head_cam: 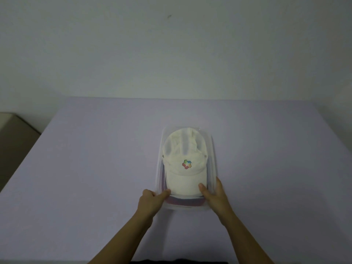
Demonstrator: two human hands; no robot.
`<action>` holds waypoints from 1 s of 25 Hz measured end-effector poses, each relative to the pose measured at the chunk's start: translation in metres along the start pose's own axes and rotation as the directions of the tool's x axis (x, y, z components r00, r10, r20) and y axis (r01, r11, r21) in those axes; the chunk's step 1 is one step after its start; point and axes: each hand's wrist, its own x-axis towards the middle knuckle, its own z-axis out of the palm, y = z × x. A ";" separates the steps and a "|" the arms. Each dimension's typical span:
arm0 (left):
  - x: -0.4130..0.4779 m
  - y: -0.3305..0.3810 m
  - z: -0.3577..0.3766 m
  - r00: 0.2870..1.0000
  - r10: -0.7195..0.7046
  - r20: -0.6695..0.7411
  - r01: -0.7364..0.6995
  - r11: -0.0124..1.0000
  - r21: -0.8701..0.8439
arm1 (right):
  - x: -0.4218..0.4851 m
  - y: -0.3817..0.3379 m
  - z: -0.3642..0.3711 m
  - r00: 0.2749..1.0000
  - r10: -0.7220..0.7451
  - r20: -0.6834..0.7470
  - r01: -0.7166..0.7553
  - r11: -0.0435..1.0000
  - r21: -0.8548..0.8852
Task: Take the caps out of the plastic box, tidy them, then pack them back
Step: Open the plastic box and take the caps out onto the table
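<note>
A clear plastic box (213,149) stands on the table near its front middle. A white cap (183,169) with a small coloured logo lies on top inside it, brim toward me. Under it a dark red cap (182,201) shows at the near end. My left hand (150,201) grips the box's near left corner, thumb lying inside by the white brim. My right hand (215,195) holds the near right corner, with the thumb on the white brim and fingers outside the wall.
The pale lilac table (95,168) spreads wide on both sides of the box. A plain wall rises behind its far edge. A brownish piece of furniture (13,141) stands off the table's left side.
</note>
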 end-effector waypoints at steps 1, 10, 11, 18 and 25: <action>-0.003 -0.001 0.001 0.999 0.017 -0.029 -0.018 0.999 -0.029 | -0.002 -0.003 -0.001 1.000 0.003 0.005 -0.003 1.000 0.005; -0.022 0.007 -0.001 0.963 0.262 0.058 -0.154 0.719 -0.677 | 0.003 -0.010 -0.012 0.965 0.245 0.097 -0.263 0.914 0.308; -0.019 0.009 -0.010 0.961 0.276 0.034 -0.170 0.678 -0.715 | 0.001 -0.009 -0.013 0.969 0.235 0.074 -0.246 0.914 0.322; 0.039 -0.011 -0.141 0.941 0.288 -0.179 -0.314 0.546 -0.777 | -0.008 0.005 -0.004 0.990 -0.032 0.140 0.064 0.972 -0.227; 0.096 -0.077 -0.140 0.993 0.101 -0.056 -0.110 0.678 -0.727 | -0.003 0.006 -0.004 0.987 -0.011 0.163 0.055 0.961 -0.272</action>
